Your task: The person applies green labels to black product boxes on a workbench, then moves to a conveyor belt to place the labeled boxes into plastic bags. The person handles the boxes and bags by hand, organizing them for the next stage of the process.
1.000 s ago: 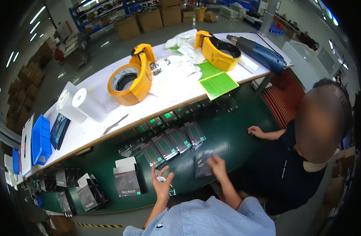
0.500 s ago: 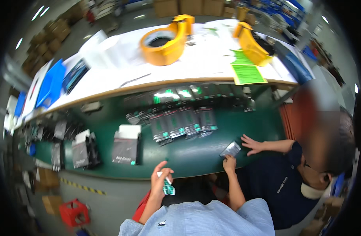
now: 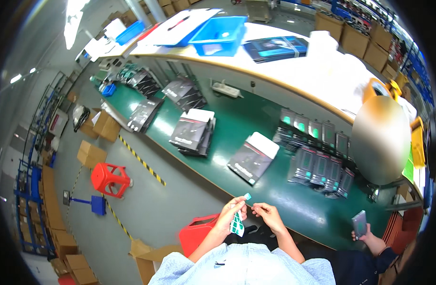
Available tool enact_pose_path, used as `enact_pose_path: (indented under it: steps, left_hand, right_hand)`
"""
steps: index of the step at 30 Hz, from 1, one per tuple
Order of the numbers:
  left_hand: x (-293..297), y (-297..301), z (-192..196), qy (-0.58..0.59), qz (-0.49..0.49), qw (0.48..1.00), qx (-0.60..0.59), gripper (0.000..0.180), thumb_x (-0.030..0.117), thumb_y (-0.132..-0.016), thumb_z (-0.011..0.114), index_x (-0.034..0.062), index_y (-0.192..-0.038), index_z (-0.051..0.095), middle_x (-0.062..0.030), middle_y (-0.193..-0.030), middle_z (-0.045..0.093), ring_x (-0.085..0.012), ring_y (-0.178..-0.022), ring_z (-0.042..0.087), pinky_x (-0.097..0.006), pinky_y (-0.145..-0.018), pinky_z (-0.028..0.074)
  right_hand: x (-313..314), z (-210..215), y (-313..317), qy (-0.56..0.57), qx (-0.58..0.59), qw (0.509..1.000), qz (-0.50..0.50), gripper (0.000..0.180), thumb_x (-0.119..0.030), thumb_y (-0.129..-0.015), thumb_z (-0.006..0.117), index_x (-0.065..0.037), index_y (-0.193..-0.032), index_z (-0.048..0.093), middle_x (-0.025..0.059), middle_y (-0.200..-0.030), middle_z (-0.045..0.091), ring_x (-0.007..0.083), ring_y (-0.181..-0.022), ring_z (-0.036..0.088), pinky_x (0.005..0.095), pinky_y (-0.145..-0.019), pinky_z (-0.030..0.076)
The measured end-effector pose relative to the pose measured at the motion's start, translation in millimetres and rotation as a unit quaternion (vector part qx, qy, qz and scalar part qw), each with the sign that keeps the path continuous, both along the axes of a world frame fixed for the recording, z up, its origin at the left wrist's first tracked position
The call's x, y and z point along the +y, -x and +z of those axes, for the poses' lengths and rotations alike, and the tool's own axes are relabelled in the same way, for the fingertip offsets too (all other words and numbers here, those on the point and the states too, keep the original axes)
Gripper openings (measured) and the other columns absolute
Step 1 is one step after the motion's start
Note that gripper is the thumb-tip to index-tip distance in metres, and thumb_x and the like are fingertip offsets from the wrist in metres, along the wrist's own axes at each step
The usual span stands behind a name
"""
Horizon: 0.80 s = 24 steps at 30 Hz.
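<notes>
Packet (image 3: 359, 224) had passed to co-worker's hand (image 3: 371, 237); left hand (image 3: 229, 215) pinched sticker sheet (image 3: 236, 225); right hand (image 3: 270, 217), thus freed, closed its fingertips, contents unclear.

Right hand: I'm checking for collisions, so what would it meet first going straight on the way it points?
Probably the bare left hand, holding a white sheet of green stickers, or the small green sticker at its fingers; depth is unclear.

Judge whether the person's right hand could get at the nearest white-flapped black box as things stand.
Probably yes: the black box lies ahead of the right hand, slightly to its left, with only green tabletop showing between them.
</notes>
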<state>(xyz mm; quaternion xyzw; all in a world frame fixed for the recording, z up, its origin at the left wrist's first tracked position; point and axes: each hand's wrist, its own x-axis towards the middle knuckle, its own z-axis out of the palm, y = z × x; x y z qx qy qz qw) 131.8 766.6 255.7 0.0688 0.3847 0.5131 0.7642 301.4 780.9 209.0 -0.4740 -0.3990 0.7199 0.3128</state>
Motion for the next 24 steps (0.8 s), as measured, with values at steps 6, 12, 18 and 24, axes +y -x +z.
enact_pose_path:
  steps: [6, 12, 18, 24]
  left_hand:
    - [24.4, 116.7, 2.3, -0.002, 0.025, 0.995, 0.093, 0.019, 0.013, -0.084, 0.062, 0.0052, -0.098, 0.053, -0.0023, -0.068, 0.053, -0.0096, -0.053, 0.051, -0.022, -0.047, 0.043]
    - [42.6, 180.0, 1.7, -0.02, -0.061, 0.962, 0.264, 0.014, 0.015, -0.083, 0.063, 0.0046, -0.09, 0.056, -0.0018, -0.067, 0.056, -0.0069, -0.055, 0.053, -0.019, -0.047, 0.042]
    - [52.7, 205.5, -14.9, -0.015, -0.095, 0.962, 0.256, 0.012, 0.014, -0.084, 0.062, 0.005, -0.09, 0.056, -0.0017, -0.068, 0.056, -0.0078, -0.056, 0.053, -0.02, -0.05, 0.044]
    - [73.2, 209.4, -13.4, -0.007, -0.111, 0.955, 0.275, 0.011, 0.014, -0.084, 0.062, 0.0047, -0.088, 0.056, -0.0019, -0.07, 0.056, -0.0083, -0.057, 0.053, -0.021, -0.05, 0.043]
  right_hand:
    - [58.6, 9.1, 89.5, -0.12, -0.047, 0.991, 0.042, 0.022, -0.014, -0.088, 0.057, 0.002, -0.103, 0.06, 0.0066, -0.096, 0.062, 0.0119, -0.085, 0.058, 0.0249, -0.076, 0.046]
    - [60.7, -10.4, 133.3, -0.07, -0.053, 0.992, 0.086, 0.025, -0.015, -0.085, 0.06, 0.002, -0.103, 0.061, 0.0071, -0.09, 0.062, 0.0119, -0.078, 0.06, 0.0248, -0.07, 0.048]
    - [54.3, -111.6, 94.3, -0.03, -0.301, 0.914, -0.27, 0.033, -0.018, -0.08, 0.065, 0.002, -0.105, 0.056, 0.0062, -0.085, 0.062, 0.0155, -0.079, 0.058, 0.0287, -0.075, 0.047]
    - [83.3, -135.7, 67.0, 0.001, -0.248, 0.937, -0.248, 0.038, -0.019, -0.078, 0.067, 0.002, -0.107, 0.055, 0.0136, -0.1, 0.063, 0.0211, -0.09, 0.061, 0.032, -0.08, 0.048]
